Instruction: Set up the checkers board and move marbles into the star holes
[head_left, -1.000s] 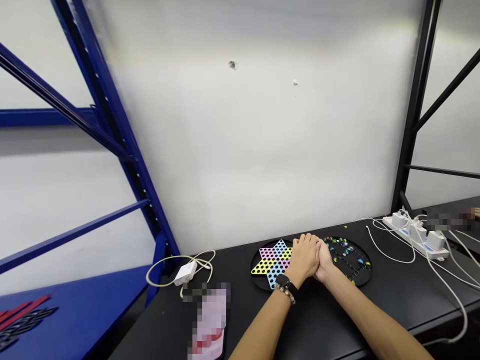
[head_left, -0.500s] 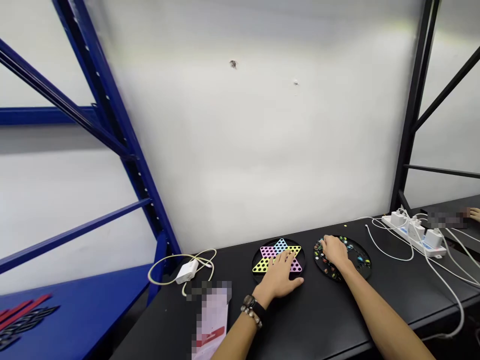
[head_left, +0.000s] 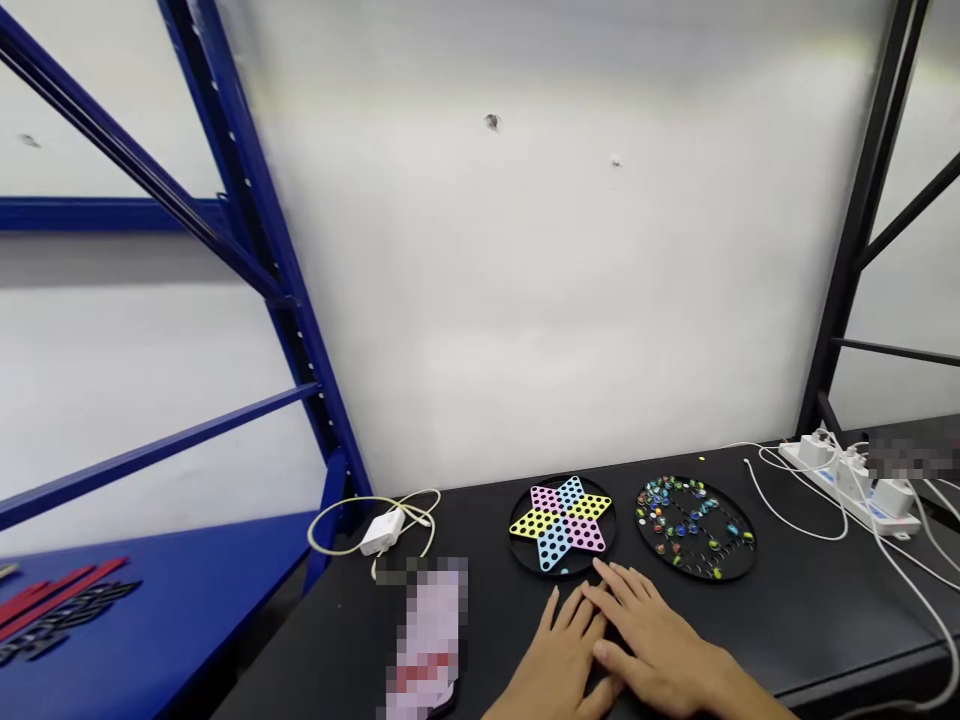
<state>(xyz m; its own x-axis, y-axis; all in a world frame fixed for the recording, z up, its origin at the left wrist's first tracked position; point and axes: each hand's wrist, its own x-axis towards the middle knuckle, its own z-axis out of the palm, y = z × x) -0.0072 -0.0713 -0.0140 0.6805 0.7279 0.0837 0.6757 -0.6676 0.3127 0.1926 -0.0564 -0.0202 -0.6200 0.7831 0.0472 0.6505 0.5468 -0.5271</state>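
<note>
Drawn back from Chinese checkers board (head_left: 561, 525) and marble tray (head_left: 739, 558): left hand (head_left: 562, 655), right hand (head_left: 656, 640).
Both open, palms down, empty, on black tabletop (head_left: 810, 620).

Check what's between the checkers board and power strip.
Head view: a black tray of marbles, then a white cable loop.

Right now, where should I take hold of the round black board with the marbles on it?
Probably by the near edge of the round black board's rim, coming from your side, where your right hand is closest. It lies flat on the black table with marbles spread across its top, so thumb on top, fingers under the rim, and keep it level.
</note>
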